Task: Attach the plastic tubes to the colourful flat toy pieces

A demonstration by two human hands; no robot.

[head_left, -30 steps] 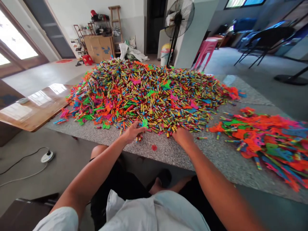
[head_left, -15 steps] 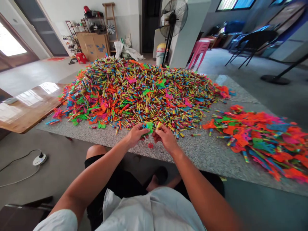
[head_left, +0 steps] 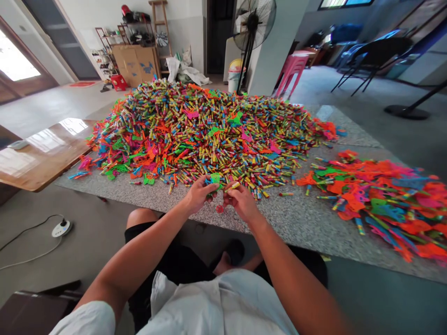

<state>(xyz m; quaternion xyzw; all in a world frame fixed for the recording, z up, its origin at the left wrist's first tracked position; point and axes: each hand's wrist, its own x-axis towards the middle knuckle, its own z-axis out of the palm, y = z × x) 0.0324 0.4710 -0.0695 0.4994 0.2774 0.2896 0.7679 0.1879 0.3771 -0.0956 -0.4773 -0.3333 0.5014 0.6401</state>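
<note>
My left hand (head_left: 198, 195) is closed on a green flat plastic cutout (head_left: 215, 178), with a bit of blue beside it. In my right hand (head_left: 243, 203), a small yellow tube (head_left: 232, 186) is pinched between thumb and fingers, lying at a slant. The two hands are a short gap apart above the near edge of the speckled stone table (head_left: 279, 218). A small red round thing (head_left: 220, 209) rests on the table below them. Just beyond my fingers rises a big heap of small coloured tubes (head_left: 209, 153), mixed with bright plastic cutouts.
A second pile of orange, pink, green and blue pieces (head_left: 391, 204) lies on the table at the right. At the left is a wooden tabletop (head_left: 45, 153); a power socket (head_left: 61, 228) sits on the floor. A standing fan (head_left: 252, 23) and pink stools (head_left: 292, 67) are behind.
The yellow tube in my right hand has tipped from a steeper angle to a flatter slant. My left hand keeps the green cutout, almost in place. The view has shifted slightly.
</note>
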